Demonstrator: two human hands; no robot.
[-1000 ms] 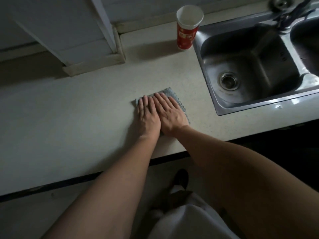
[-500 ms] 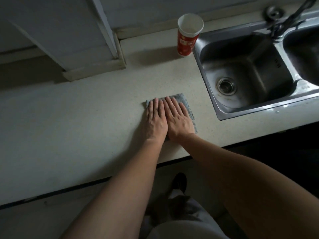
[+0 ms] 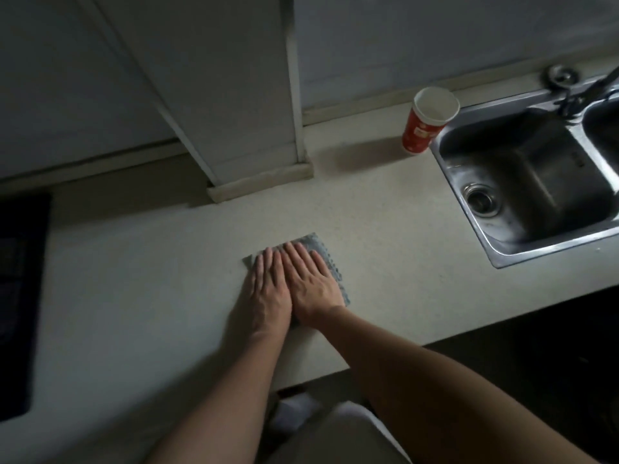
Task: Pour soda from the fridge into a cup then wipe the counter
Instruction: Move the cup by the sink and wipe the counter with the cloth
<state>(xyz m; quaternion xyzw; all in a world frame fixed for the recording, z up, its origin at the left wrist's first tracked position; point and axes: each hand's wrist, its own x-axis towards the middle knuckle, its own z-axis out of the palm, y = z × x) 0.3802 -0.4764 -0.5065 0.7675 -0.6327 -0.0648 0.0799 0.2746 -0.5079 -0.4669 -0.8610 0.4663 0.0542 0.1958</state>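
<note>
A grey cloth [image 3: 330, 259] lies flat on the pale counter [image 3: 150, 279], near its front edge. My left hand [image 3: 268, 291] and my right hand [image 3: 313, 284] press down on it side by side, palms flat and fingers together, covering most of it. A red paper cup [image 3: 423, 127] with a white inside stands upright at the back of the counter, just left of the sink. I cannot tell what is inside the cup. No soda container is in view.
A steel sink [image 3: 536, 182] with a drain and a faucet [image 3: 589, 92] fills the right side. A white pillar [image 3: 241, 112] rises from the counter's back. A dark cooktop [image 3: 16, 296] lies at the far left. Beyond the counter's front edge is dark floor.
Both hands have slid the cloth leftward along the counter, away from the sink. The view has swung left, bringing in the dark cooktop.
</note>
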